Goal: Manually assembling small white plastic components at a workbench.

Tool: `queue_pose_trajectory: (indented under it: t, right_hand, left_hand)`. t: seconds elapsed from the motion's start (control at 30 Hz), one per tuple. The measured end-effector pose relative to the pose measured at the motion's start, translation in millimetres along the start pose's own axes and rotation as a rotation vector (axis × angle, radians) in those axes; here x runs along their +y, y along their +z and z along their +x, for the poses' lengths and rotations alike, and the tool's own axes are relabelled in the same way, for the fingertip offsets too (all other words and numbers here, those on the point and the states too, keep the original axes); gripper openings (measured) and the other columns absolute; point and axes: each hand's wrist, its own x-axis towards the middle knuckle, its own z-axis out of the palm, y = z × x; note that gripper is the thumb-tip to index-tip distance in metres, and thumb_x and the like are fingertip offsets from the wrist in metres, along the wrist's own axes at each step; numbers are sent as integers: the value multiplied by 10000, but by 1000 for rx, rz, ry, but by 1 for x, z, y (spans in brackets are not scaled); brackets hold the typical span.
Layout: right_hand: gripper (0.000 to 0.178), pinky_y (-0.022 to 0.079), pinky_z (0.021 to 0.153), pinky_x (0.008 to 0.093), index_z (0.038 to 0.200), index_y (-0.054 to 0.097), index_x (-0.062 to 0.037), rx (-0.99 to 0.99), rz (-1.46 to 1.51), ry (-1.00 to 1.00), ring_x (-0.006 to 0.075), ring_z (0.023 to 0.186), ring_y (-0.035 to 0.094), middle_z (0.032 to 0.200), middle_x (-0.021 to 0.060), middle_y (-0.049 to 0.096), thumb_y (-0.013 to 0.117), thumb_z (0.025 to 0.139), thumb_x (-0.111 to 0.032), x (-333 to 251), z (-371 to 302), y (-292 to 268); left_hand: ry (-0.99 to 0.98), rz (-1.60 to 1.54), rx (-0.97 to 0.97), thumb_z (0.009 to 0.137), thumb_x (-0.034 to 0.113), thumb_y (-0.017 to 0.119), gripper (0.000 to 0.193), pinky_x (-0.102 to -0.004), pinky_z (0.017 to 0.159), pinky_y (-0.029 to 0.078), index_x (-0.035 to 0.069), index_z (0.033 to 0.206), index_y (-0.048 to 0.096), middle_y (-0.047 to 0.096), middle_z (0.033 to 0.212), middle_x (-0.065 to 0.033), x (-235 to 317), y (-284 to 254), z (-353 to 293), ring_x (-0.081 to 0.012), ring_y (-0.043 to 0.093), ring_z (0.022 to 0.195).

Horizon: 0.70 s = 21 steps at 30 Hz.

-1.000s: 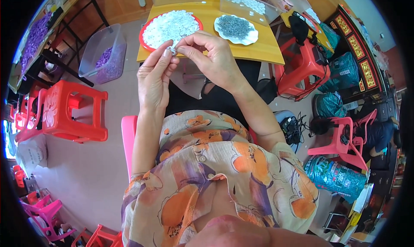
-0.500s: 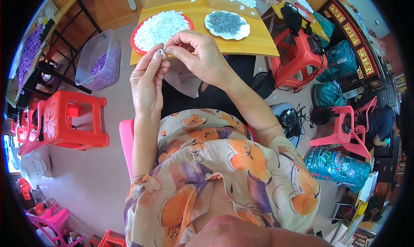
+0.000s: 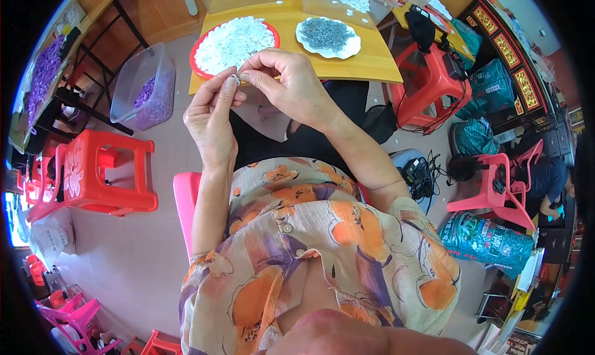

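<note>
Between the thumb and forefinger of my left hand [image 3: 214,116] is a small white piece [image 3: 236,79], mostly covered by the fingertips. My right hand [image 3: 291,85] meets it from the right, thumb and forefinger pinched against the edge of that piece. Anything in the right pinch is too small to make out. Just beyond my hands, a red tray [image 3: 276,40] heaped with small white pieces [image 3: 238,42] rests on the yellow table [image 3: 288,8]. To its right a white scalloped plate [image 3: 351,47] bears a pile of small grey metal parts [image 3: 325,34].
Clear plastic bins [image 3: 338,0] stand along the table's far side, one with white discs inside. On the floor at left are a bin [image 3: 144,110] of purple pieces and a red stool [image 3: 111,169]. Another red stool [image 3: 427,88] is at right, near wrapped teal bundles [image 3: 486,243].
My left fingers have closed further over the small white piece, so less of it shows. The right hand stays pinched beside it. The whole view has shifted slightly.
</note>
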Motion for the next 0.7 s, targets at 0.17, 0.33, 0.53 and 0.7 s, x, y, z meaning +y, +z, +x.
queue_pose_trajectory:
  t: [0.17,0.33,0.53,0.7]
  right_hand:
    - [127,475,587,207,907,624,33,2,28,1,70,657,567,760,47,632,596,848,-76,1,-2,4]
    - [125,462,526,185,919,627,26,-4,91,31,49,617,555,744,29,622,586,860,-76,4,-3,7]
    - [131,451,503,177,924,628,25,-19,131,56,35,591,538,719,16,617,591,861,-84,11,-1,9]
    - [130,436,515,178,900,639,23,-46,177,82,38,583,531,689,3,610,612,848,-93,6,3,3]
  left_hand:
    - [48,-20,26,844,23,606,168,-172,614,445,-33,1000,638,624,773,-34,-4,0,-3,-57,558,665]
    - [120,57,42,841,26,614,164,-169,607,449,-28,994,638,623,775,-28,-2,1,-5,-50,557,658]
    - [164,124,44,836,17,617,158,-170,598,454,-27,985,642,623,778,-33,-3,1,-2,-52,561,643]
    - [92,61,16,832,3,614,153,-180,596,459,-37,977,641,624,786,-41,-2,2,0,-66,570,644]
